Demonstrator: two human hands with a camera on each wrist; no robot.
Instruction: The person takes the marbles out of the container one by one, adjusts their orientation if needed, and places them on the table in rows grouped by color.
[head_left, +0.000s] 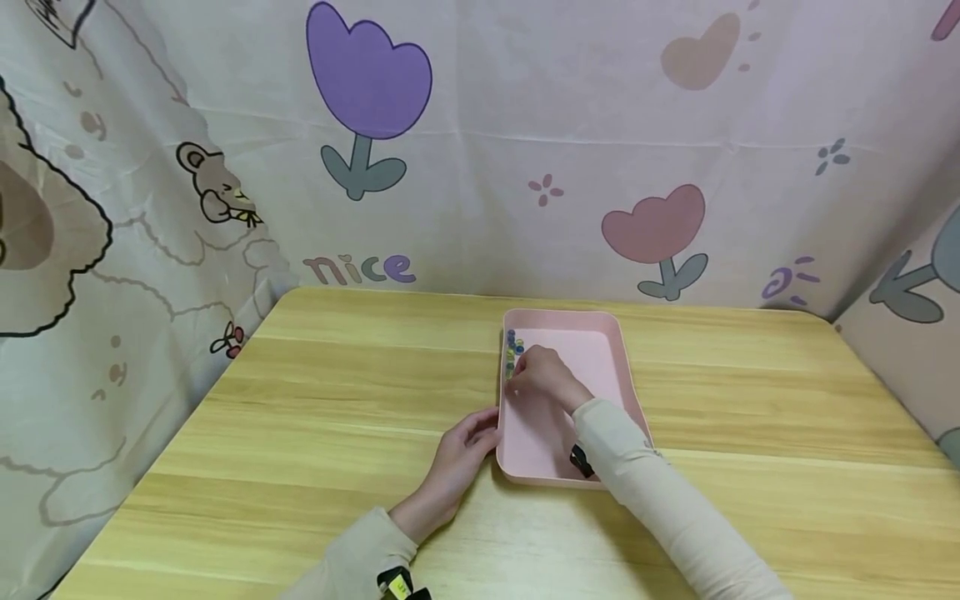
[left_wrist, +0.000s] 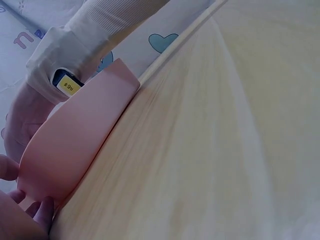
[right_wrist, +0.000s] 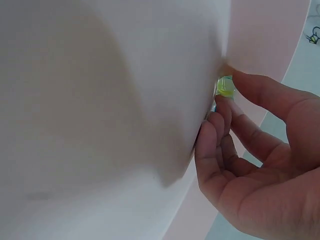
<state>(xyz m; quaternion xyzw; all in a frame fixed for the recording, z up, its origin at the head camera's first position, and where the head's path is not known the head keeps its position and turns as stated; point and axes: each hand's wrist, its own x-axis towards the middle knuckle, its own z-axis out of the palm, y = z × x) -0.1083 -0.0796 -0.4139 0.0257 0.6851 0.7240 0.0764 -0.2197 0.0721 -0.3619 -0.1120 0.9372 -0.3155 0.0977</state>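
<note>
My right hand (head_left: 546, 372) reaches into the pink tray (head_left: 558, 479) beside its left wall. Between the thumb and index finger of that hand (right_wrist: 260, 145) is a clear yellow-green glass marble (right_wrist: 226, 86), held low against the tray, with the other fingers curled below. Just beyond those fingertips, several small blue and yellow marbles (head_left: 511, 340) lie along the tray's left wall near the far corner. My left hand (head_left: 463, 454) rests against the outside of the left wall. In the left wrist view its fingertips (left_wrist: 46, 207) touch the tray's outer side low down.
The tray lies on a wooden table (head_left: 360, 375), close to its far edge. Behind it hangs a printed cloth (head_left: 495, 100), which also covers the left and right sides. Black bands with small devices (head_left: 401, 583) sit on both wrists.
</note>
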